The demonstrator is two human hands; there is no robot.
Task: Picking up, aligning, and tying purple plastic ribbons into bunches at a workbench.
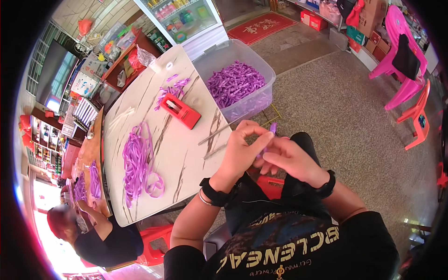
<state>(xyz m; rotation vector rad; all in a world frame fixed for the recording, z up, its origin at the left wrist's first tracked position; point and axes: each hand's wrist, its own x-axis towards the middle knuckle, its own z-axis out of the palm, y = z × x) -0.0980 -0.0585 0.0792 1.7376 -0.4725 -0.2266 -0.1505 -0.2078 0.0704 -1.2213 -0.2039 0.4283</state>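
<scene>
Head view: small, narrow strip [273,127], vivid purple, only partly visible.

Black short-sleeved T-shirt [291,245] with pale lettering [254,260] and blue print [268,232], dark trousers [306,145], a black band [214,192] on each wrist (the left adds a silvery bangle [203,197]).

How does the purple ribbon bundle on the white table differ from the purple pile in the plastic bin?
The ribbon bundle shows long, loose strands; the purple pile shows many short pieces. The bundle lies on the table; the pile is heaped inside the translucent bin. The bundle is narrow and elongated; the pile spreads broadly. Both are purple.
</scene>
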